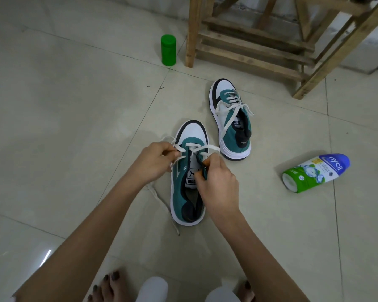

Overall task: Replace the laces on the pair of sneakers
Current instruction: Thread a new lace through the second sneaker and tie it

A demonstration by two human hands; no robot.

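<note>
Both of your hands are working on the near sneaker (179, 194), which stands on the floor (74, 127) with its long axis running away from you: heel toward your knees, toe beyond your fingertips and tipped slightly to the right. Your left hand (154, 163) is at the left side of the eyelet rows, its fingers (172, 152) curled and pinching the white lace (202, 147), which crosses the tongue from there toward your other hand. Your right hand (217, 182) is on the opposite side, thumb and forefinger pinching what looks like the teal eyelet flap and pulling it up off the tongue; the eyelet itself is hidden under your fingertips. That is the relation to mind, as far as one can judge: the working stretch of lace lies crosswise to the shoe, so the next hole sits just across the tongue from your left fingers and right at your right fingertips, with the unlaced eyelets nearer your wrists than the laced ones. A loose tail (159, 199) trails on the floor below your left wrist, on the shoe's left side. Only the first rows near the toe look threaded, so this shoe seems early in its lacing. The far sneaker (235, 136) stands beyond your right fingers, apart from them, loosely laced with its ends untied.
</note>
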